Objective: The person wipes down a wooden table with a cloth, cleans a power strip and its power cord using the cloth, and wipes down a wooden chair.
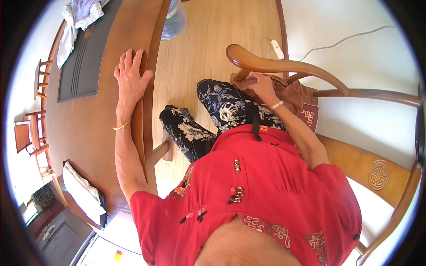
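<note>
My left hand (130, 76) lies flat on the brown wooden table (82, 128) near its edge, fingers a little apart and nothing in it. Over on the right, my right hand (262, 87) is closed on a brown cloth (290, 91), which is bunched beside my thigh under the curved chair arm (275, 65). Part of the cloth is hidden by the hand and the armrest. My legs, in dark flowered trousers (226, 108), are bent between the table and the chair.
A dark inset panel (82, 71) and a pale crumpled cloth (82, 22) are on the table. A clear plastic container (174, 22) stands on the wood floor. By the wall lies a white power strip (277, 48). Light clothing (82, 190) hangs at the lower left.
</note>
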Tool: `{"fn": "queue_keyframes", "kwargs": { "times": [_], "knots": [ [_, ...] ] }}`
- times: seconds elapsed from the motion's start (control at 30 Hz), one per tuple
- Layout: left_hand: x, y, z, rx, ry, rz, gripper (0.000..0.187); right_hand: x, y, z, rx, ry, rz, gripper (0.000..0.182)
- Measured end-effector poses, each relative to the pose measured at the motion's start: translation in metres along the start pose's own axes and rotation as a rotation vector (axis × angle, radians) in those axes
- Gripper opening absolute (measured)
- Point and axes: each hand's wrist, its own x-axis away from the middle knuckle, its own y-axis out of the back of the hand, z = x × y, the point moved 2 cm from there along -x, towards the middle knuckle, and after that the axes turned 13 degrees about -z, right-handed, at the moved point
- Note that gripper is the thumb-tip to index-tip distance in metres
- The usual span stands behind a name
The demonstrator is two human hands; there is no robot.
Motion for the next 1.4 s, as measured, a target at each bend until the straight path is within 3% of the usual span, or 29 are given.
{"fn": "queue_keyframes", "kwargs": {
  "times": [0.13, 0.3, 0.33, 0.4, 0.43, 0.5, 0.6, 0.8, 0.93, 1.0, 1.1, 1.2, 1.4],
  "knots": [
    [0.000, 0.001, 0.001, -0.029, 0.011, 0.039, 0.056, 0.035, 0.055, 0.064, -0.265, 0.090, -0.072, 0.018],
    [0.000, 0.002, 0.000, -0.041, 0.009, 0.044, 0.056, 0.026, 0.108, 0.121, -0.324, 0.343, -0.535, 0.025],
    [-0.001, 0.003, 0.000, -0.042, 0.007, 0.040, 0.056, 0.013, 0.112, 0.128, -0.325, 0.347, -0.538, 0.025],
    [0.000, 0.002, 0.000, -0.049, 0.011, 0.036, 0.056, -0.016, 0.110, 0.146, 0.051, 0.750, -0.566, 0.032],
    [0.001, 0.001, 0.000, -0.048, 0.011, 0.033, 0.056, -0.021, 0.099, 0.145, 0.054, 0.752, -0.567, 0.032],
    [0.000, 0.000, 0.000, -0.010, -0.007, -0.019, 0.054, -0.028, 0.067, 0.141, 0.222, 0.651, -0.287, 0.042],
    [0.000, 0.000, 0.000, -0.012, -0.001, -0.004, 0.055, -0.033, 0.053, 0.143, 0.252, 0.600, -0.260, 0.049],
    [0.000, 0.001, -0.001, -0.013, -0.001, 0.021, 0.056, -0.028, 0.067, 0.131, 0.342, 0.652, -0.218, 0.045],
    [0.000, 0.002, -0.002, -0.005, 0.010, 0.023, 0.056, -0.021, 0.108, 0.104, 0.333, 0.751, -0.240, 0.043],
    [0.000, 0.002, -0.001, 0.000, 0.004, 0.021, 0.056, -0.016, 0.136, 0.080, 0.589, 0.756, -0.309, 0.043],
    [0.001, 0.001, 0.001, 0.008, -0.003, 0.015, 0.056, -0.012, 0.179, 0.032, 0.694, 0.574, -0.413, 0.044],
    [0.000, 0.003, -0.002, 0.015, -0.003, 0.012, 0.056, -0.001, 0.212, -0.010, 0.829, 0.529, -0.534, 0.040],
    [0.000, 0.002, -0.001, 0.015, -0.021, 0.014, 0.057, 0.022, 0.261, -0.056, 0.950, 0.344, -0.548, 0.037]
  ]
}}
